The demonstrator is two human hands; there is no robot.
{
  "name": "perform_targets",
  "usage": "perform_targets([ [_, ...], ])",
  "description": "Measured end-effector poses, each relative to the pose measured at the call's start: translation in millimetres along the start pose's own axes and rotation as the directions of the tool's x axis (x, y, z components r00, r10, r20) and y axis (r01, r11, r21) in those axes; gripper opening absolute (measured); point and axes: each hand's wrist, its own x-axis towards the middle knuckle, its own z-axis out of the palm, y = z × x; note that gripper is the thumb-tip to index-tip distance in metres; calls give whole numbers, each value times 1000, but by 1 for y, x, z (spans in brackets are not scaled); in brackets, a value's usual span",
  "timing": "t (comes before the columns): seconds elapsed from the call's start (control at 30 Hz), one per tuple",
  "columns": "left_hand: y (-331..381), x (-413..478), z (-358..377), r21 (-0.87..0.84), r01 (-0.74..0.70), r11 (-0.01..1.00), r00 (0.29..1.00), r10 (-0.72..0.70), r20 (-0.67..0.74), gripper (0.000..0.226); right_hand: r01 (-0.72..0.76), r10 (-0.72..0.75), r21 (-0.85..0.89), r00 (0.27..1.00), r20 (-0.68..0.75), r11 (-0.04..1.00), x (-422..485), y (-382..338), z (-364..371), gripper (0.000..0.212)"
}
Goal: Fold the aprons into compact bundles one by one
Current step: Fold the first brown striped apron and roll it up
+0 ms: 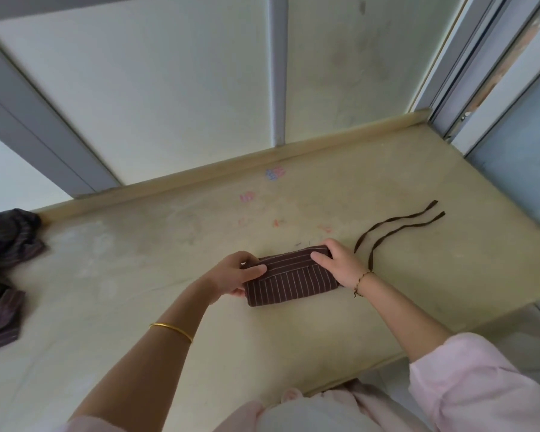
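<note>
Fig.: my L hand (pixel 234 274) & R hand (pixel 340 265) grip folded apron (pixel 293 282) ends on table (pixel 138 260); ties (pixel 396 227) trail R; other aprons (pixel 3 269) at L edge.

Folded apron (pixel 293 283) mid-table (pixel 138 275), 2 ties (pixel 396 227) to its right, apron heap (pixel 3 272) far left.

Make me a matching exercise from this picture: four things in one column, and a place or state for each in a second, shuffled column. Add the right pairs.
Things
1. folded striped apron
2. apron ties
3. crumpled aprons
4. gold bangle

Places or states
A. heaped at the table's left edge
B. on the left forearm
C. trailing loose on the table, right of the bundle
D. gripped at both ends by the left hand and right hand

Pairs: 1-D, 2-C, 3-A, 4-B
</note>
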Motion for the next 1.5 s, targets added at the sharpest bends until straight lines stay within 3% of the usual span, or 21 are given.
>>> perform_targets([
  [0.13, 0, -4, -1, 16, -51, 999, 999, 50, 18, 25, -25, 10, -132, 993, -114, 991, 2, 0, 14, 37],
  [0.23, -1, -2, 4, 70, -100, 992, 992, 105, -73, 19, -63, 29, -190, 984, -177, 980, 3, 1, 19, 37],
  [0.37, -3, 8, 15, 396, -100, 913, 947, 209, -243, 8, -99, 3, -331, 961, -277, 938, 4, -3, 25, 36],
  [0.43, -3, 13, 22, 524, -55, 850, 924, 243, -296, 8, -125, -10, -398, 947, -321, 909, 5, -8, 29, 36],
  [0.57, 4, 18, 29, 543, 119, 831, 896, 146, -420, 26, -144, -37, -560, 954, -299, 816, 10, -14, 34, 41],
  [0.63, 14, 17, 26, 686, 241, 686, 868, 163, -469, 37, -134, -36, -593, 963, -266, 794, 13, -15, 30, 40],
  [0.7, 26, 20, 30, 846, 196, 496, 848, 348, -400, 36, -126, 4, -535, 975, -222, 835, 18, -15, 23, 40],
  [0.8, 45, 27, 53, 889, -83, 450, 874, 462, -152, 37, -105, 69, -394, 992, -103, 913, 27, -15, 9, 36],
  [0.9, 57, 34, 69, 865, -180, 469, 949, 315, 27, 38, 18, -11, -199, 999, 36, 980, 24, -18, -6, 25],
  [1.03, 74, 28, 61, 641, -212, 738, 975, 202, 90, 43, 235, -227, -115, 971, 75, 965, 18, -30, -31, 22],
  [1.1, 82, 19, 56, 561, -230, 795, 973, 207, 106, 38, 295, -284, -110, 952, 111, 949, 18, -37, -39, 26],
  [1.23, 76, 10, 51, 443, -155, 883, 982, 187, -31, 26, 343, -341, 10, 928, 153, 939, 21, -54, -52, 25],
  [1.33, 62, 3, 43, 108, -132, 985, 977, 148, -153, 20, 324, -345, 194, 935, 82, 926, 23, -61, -66, 15],
  [1.4, 57, -5, 35, -139, -141, 980, 975, 114, -190, 25, 331, -354, 203, 931, 85, 921, 24, -61, -73, 20],
  [1.5, 50, -14, 21, -350, -160, 923, 973, 88, -214, 31, 325, -353, 168, 918, 181, 931, 16, -67, -69, 22],
])
